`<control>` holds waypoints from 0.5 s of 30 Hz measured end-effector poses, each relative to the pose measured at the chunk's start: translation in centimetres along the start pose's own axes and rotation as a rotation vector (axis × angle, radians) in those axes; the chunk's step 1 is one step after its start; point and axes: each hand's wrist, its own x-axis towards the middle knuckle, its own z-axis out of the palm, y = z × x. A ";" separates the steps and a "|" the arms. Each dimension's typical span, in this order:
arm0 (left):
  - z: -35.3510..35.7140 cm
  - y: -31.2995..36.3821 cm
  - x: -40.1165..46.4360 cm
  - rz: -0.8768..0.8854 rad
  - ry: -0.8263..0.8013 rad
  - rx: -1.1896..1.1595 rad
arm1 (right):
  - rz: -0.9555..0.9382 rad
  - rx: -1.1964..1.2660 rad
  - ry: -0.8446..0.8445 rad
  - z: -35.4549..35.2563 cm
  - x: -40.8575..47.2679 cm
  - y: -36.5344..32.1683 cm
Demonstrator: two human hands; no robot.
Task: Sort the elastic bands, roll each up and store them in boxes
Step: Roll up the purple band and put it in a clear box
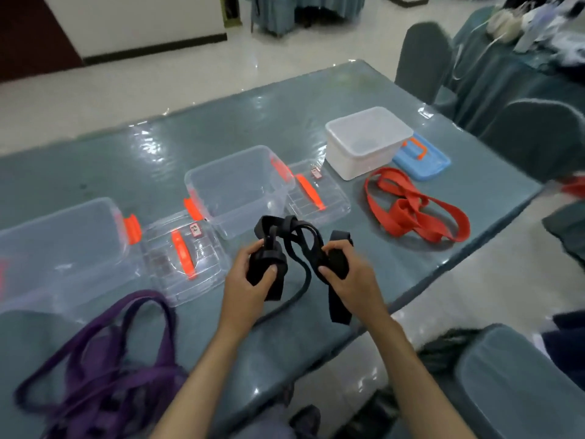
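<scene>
- A tangled black elastic band (pixel 297 245) is held above the table edge, one bunch gripped in the left hand (pixel 250 280), another in the right hand (pixel 345 274).
- A red band (pixel 411 210) is spread in loose loops near the white box (pixel 367 144).
- Purple bands (pixel 104 369) are heaped at the near left.
- Two clear boxes (pixel 240 188) (pixel 60 248) are stood open, their lids laid beside them.

Bare table (pixel 332 99) lies open beyond the row of boxes, while nearer in the clear box (pixel 237 188) and its lid (pixel 316 198) block straight ahead, the red band (pixel 414 210) sprawls right, and the purple bands (pixel 104 369) clutter the near left.
</scene>
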 end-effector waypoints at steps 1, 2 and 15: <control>0.3 -1.0 0.6 -0.021 0.027 0.014 | 0.009 -0.010 -0.047 0.5 0.8 0.9; 0.7 -2.2 1.2 -0.039 0.054 0.026 | 0.015 -0.026 -0.086 1.2 1.5 1.9; 4.6 -10.5 5.5 -0.325 -0.014 0.240 | 0.065 -0.217 -0.389 7.6 6.3 7.8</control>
